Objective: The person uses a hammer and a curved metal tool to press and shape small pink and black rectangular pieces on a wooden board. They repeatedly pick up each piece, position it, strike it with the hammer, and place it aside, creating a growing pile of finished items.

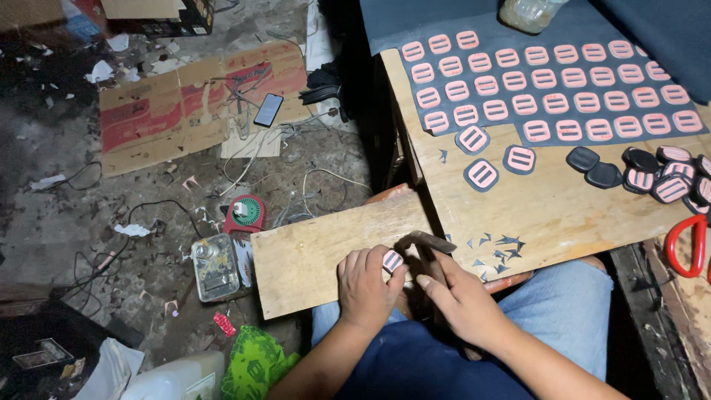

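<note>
The left hand [364, 285] pinches a small pink slotted buckle piece [392, 261] between thumb and fingers, holding it on the near edge of a loose wooden board [311, 255] that lies across the person's lap. The right hand [459, 296] is closed around the handle of a hammer [424, 241], whose metal head sits just above and beside the buckle piece; the two hands are almost touching.

The board's right end butts against the front left corner of the wooden desk [548, 215]. Along the desk's near edge, just beyond the hammer, lie small dark offcuts [500, 248]. Farther in, three pink buckles on dark trimmed backings [489, 159] lie loose near the middle of the desk. Behind them, toward the far edge, a dark sheet [563, 89] carries rows of the same pink buckles laid out in a grid. At the right edge of the desk sits a heap of finished dark-backed pieces [652, 174], some face down, and red-handled scissors [685, 244] lie at the near right corner. A clear jar [529, 13] stands at the far edge.

On the littered floor to the left are flattened cardboard [185, 104] with a phone [268, 110] on it, loose cables, a small red and green round device [246, 213], and a metal tin [215, 267].
</note>
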`<action>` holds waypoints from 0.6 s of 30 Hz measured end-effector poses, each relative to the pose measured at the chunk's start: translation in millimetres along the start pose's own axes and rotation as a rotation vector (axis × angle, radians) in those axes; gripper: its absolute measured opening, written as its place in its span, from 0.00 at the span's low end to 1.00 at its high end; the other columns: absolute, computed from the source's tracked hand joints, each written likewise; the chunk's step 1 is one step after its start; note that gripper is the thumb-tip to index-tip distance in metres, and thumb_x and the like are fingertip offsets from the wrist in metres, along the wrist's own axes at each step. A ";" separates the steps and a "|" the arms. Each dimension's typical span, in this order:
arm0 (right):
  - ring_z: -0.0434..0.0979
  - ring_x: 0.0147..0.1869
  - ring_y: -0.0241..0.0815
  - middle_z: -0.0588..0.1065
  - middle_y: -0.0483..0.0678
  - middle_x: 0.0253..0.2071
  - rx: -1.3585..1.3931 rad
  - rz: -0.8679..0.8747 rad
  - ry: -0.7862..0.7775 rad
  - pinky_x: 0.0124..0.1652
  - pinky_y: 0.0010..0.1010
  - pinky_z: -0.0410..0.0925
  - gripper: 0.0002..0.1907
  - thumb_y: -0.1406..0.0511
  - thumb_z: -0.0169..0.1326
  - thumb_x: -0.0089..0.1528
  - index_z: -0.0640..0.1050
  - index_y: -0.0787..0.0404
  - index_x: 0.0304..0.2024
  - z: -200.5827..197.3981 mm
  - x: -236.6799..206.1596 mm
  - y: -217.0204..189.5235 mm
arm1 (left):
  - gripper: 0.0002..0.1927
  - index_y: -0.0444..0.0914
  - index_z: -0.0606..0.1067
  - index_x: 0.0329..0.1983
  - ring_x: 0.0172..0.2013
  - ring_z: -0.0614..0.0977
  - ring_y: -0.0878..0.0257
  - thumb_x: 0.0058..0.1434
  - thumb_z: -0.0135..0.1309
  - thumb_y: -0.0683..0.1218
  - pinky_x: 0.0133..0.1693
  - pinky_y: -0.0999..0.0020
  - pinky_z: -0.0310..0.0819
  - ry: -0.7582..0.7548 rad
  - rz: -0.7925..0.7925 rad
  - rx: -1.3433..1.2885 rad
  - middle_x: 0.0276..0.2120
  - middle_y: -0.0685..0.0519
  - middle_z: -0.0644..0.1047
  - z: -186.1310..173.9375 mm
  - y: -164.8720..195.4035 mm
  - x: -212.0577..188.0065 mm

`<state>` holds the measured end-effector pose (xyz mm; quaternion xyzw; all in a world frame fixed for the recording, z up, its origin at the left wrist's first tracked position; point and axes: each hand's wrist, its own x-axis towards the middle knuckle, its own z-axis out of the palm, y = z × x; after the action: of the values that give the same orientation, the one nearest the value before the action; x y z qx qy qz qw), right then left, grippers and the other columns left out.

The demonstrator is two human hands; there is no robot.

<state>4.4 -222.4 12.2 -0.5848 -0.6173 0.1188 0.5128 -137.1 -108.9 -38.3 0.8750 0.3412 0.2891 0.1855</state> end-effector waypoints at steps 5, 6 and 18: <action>0.73 0.18 0.35 0.75 0.47 0.24 0.363 0.998 -0.261 0.20 0.28 0.68 0.23 0.61 0.50 0.64 0.72 0.59 0.61 0.1 -1.0 2.6 | 0.26 0.38 0.73 0.49 0.45 0.74 0.47 0.49 0.67 0.52 0.48 0.51 0.64 -0.058 -0.038 0.021 0.40 0.46 0.76 -6.3 6.2 7.8; 0.73 0.17 0.35 0.75 0.48 0.23 0.366 1.011 -0.246 0.20 0.28 0.68 0.22 0.61 0.50 0.64 0.72 0.60 0.60 -2.0 -2.5 2.7 | 0.28 0.38 0.74 0.50 0.46 0.74 0.46 0.47 0.67 0.52 0.48 0.50 0.63 -0.075 -0.047 0.002 0.41 0.45 0.76 -9.0 7.5 6.7; 0.73 0.19 0.38 0.75 0.49 0.27 0.332 1.072 -0.342 0.22 0.31 0.69 0.20 0.61 0.49 0.63 0.72 0.60 0.57 -0.5 2.2 2.9 | 0.26 0.36 0.73 0.56 0.50 0.77 0.49 0.55 0.64 0.49 0.54 0.55 0.66 -0.146 -0.018 -0.145 0.46 0.48 0.79 -11.7 -8.2 3.5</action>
<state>7.0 -219.9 11.4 -0.6997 -0.2822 0.5495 0.3590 -146.4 -99.2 -32.3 0.8749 0.3127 0.2469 0.2752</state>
